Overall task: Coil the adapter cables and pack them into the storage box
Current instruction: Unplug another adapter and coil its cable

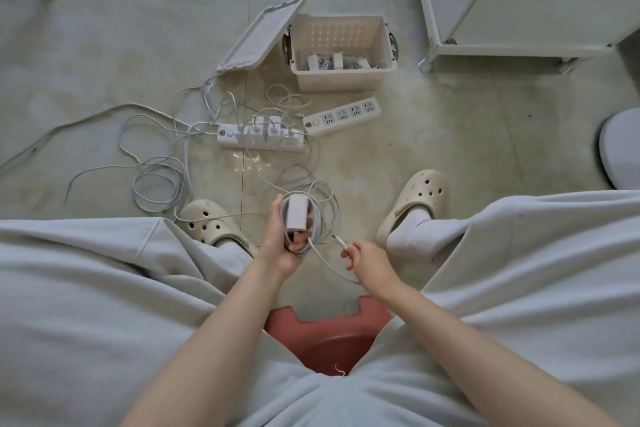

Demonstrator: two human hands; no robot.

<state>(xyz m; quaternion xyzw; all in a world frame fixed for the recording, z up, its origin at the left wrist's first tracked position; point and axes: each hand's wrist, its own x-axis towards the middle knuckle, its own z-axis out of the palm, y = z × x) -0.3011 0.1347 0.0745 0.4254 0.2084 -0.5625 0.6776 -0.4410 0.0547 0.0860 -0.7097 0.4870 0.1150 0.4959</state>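
Your left hand holds a white adapter against the palm, with its white cable wound in loops around it. Your right hand pinches the cable's plug end, just beside the coil. The storage box, beige and open, stands on the floor well ahead, with packed adapters on its bottom. Its lid rests tilted at the box's left side. Further adapters sit plugged in a power strip, with loose cables spread on the floor.
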